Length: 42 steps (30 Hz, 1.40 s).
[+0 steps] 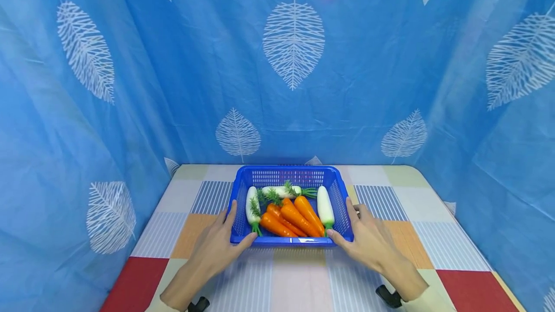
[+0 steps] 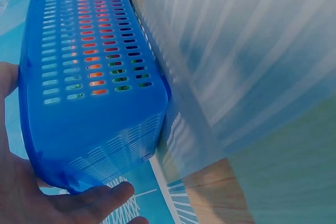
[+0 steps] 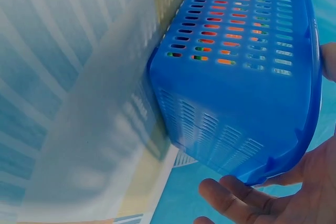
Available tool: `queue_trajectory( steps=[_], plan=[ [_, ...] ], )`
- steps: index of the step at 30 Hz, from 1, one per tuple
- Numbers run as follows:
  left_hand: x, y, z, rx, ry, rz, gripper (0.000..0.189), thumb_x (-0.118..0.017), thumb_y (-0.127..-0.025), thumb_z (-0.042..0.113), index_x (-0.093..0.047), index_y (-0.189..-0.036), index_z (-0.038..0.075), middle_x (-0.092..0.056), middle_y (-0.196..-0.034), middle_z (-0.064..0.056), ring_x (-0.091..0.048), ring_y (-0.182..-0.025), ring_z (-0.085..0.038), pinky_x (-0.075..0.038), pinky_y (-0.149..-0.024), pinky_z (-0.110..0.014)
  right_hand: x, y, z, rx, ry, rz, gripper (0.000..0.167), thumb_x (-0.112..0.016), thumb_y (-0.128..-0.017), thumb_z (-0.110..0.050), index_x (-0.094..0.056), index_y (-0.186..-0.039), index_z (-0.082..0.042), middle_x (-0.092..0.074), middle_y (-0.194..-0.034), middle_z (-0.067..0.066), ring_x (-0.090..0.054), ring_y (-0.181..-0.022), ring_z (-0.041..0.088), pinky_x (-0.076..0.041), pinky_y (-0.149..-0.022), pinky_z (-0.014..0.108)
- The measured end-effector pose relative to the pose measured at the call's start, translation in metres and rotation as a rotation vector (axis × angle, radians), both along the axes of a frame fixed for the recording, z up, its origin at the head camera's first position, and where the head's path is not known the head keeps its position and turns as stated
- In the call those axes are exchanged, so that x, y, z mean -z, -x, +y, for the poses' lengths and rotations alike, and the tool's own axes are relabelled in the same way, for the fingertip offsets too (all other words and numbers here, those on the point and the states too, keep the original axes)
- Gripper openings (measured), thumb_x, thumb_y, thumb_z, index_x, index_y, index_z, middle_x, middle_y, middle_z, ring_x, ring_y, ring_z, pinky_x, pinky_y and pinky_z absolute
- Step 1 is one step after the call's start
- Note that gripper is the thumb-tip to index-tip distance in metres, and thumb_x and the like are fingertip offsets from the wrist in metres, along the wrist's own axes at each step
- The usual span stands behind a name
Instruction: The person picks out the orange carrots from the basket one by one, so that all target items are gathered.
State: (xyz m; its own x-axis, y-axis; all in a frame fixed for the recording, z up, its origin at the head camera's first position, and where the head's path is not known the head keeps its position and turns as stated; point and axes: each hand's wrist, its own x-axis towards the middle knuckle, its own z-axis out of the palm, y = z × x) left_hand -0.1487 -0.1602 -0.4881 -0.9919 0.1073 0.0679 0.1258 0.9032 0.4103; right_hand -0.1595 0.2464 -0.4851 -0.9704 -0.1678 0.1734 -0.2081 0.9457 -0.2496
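A blue plastic basket (image 1: 273, 242) with slotted walls stands in front of me in the head view. Inside lie several orange carrots (image 1: 296, 218) with green tops, and three white radishes: one at the left (image 1: 252, 204), one along the back (image 1: 277, 191) and one at the right (image 1: 325, 207). My left hand (image 1: 215, 248) grips the basket's left end, thumb at the front rim and fingers along the side. The right hand (image 1: 374, 238) holds the opposite end the same way. Both wrist views show fingers (image 2: 100, 200) (image 3: 236, 195) under the rim at the basket's corners.
Beneath the basket is a table with a patchwork checked cloth (image 1: 295, 283). A blue curtain (image 1: 347, 85) with white leaf prints hangs behind the table and along both sides. Dark bands (image 1: 389, 296) sit on both wrists.
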Motion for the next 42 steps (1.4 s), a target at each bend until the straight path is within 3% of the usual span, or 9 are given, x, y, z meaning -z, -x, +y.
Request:
queue_trajectory(
  steps=[2, 7, 15, 23, 26, 29, 32, 36, 42],
  plan=[
    [-0.001, -0.005, -0.002, -0.007, 0.002, -0.004, 0.113, -0.067, -0.105, 0.079, -0.029, -0.185, 0.009, -0.052, -0.177, -0.033, -0.068, -0.148, -0.053, -0.061, -0.12, -0.072, -0.001, -0.004, -0.003, -0.001, -0.002, -0.01, 0.119, -0.067, -0.102, -0.084, -0.039, -0.179, 0.002, -0.066, -0.151, 0.03, -0.061, -0.083, 0.023, -0.05, -0.069, 0.032],
    [-0.003, -0.014, -0.005, -0.016, -0.002, -0.003, 0.114, -0.069, -0.104, 0.079, -0.029, -0.185, 0.01, -0.051, -0.177, -0.034, -0.072, -0.142, -0.054, -0.063, -0.116, -0.072, -0.003, -0.012, -0.008, -0.012, -0.004, -0.007, 0.117, -0.069, -0.103, -0.081, -0.041, -0.178, 0.003, -0.066, -0.15, 0.03, -0.065, -0.09, 0.025, -0.055, -0.073, 0.036],
    [-0.004, -0.019, -0.016, -0.042, -0.025, -0.027, 0.115, -0.068, -0.105, 0.079, -0.023, -0.187, 0.011, -0.046, -0.18, -0.033, -0.071, -0.143, -0.055, -0.063, -0.117, -0.071, -0.005, -0.013, -0.018, -0.016, -0.018, -0.009, 0.118, -0.068, -0.103, -0.082, -0.039, -0.179, 0.002, -0.066, -0.153, 0.029, -0.074, -0.108, 0.035, -0.069, -0.095, 0.057],
    [-0.002, -0.017, -0.024, -0.068, 0.0, -0.025, 0.115, -0.068, -0.106, 0.077, -0.02, -0.187, 0.012, -0.047, -0.178, -0.033, -0.076, -0.126, -0.055, -0.067, -0.108, -0.071, -0.005, -0.008, -0.028, -0.055, -0.02, -0.04, 0.113, -0.065, -0.103, -0.084, -0.043, -0.179, -0.003, -0.066, -0.155, 0.028, -0.067, -0.089, 0.023, -0.064, -0.079, 0.038],
    [-0.002, -0.016, -0.024, -0.069, 0.014, -0.033, 0.113, -0.066, -0.106, 0.078, -0.019, -0.188, 0.015, -0.046, -0.179, -0.034, -0.075, -0.128, -0.057, -0.066, -0.108, -0.073, -0.01, -0.006, -0.028, -0.075, -0.03, -0.049, 0.107, -0.069, -0.104, -0.08, -0.047, -0.179, -0.008, -0.066, -0.156, 0.027, -0.073, -0.099, 0.029, -0.068, -0.088, 0.049],
    [-0.006, -0.011, -0.022, -0.072, 0.026, -0.041, 0.111, -0.064, -0.107, 0.077, -0.018, -0.189, 0.018, -0.039, -0.184, -0.034, -0.067, -0.143, -0.061, -0.061, -0.115, -0.078, -0.022, -0.001, -0.029, -0.108, -0.067, -0.016, 0.099, -0.075, -0.103, -0.074, -0.052, -0.177, -0.012, -0.066, -0.158, 0.027, -0.075, -0.122, 0.043, -0.066, -0.104, 0.069],
    [-0.011, -0.002, -0.018, -0.064, 0.041, -0.045, 0.109, -0.063, -0.108, 0.075, -0.018, -0.189, 0.018, -0.03, -0.188, -0.035, -0.057, -0.156, -0.063, -0.057, -0.119, -0.081, -0.037, 0.008, -0.033, -0.158, -0.097, 0.035, 0.094, -0.082, -0.102, -0.066, -0.055, -0.175, -0.013, -0.066, -0.159, 0.027, -0.072, -0.134, 0.049, -0.062, -0.109, 0.076],
    [-0.013, 0.014, -0.012, -0.056, 0.044, -0.052, 0.104, -0.062, -0.111, 0.071, -0.019, -0.189, 0.016, -0.022, -0.19, -0.036, -0.054, -0.157, -0.067, -0.059, -0.114, -0.082, -0.058, 0.026, -0.047, -0.255, -0.118, 0.042, 0.087, -0.087, -0.102, -0.058, -0.06, -0.171, -0.013, -0.071, -0.155, 0.023, -0.075, -0.127, 0.043, -0.068, -0.106, 0.066],
    [-0.011, 0.03, -0.006, -0.072, 0.047, -0.075, 0.105, -0.06, -0.113, 0.069, -0.015, -0.189, 0.013, -0.012, -0.192, -0.035, -0.051, -0.158, -0.069, -0.061, -0.113, -0.08, -0.079, 0.055, -0.079, -0.399, -0.057, -0.164, 0.078, -0.087, -0.104, -0.05, -0.061, -0.171, -0.017, -0.068, -0.158, 0.02, -0.075, -0.128, 0.037, -0.071, -0.106, 0.058]
  ],
)
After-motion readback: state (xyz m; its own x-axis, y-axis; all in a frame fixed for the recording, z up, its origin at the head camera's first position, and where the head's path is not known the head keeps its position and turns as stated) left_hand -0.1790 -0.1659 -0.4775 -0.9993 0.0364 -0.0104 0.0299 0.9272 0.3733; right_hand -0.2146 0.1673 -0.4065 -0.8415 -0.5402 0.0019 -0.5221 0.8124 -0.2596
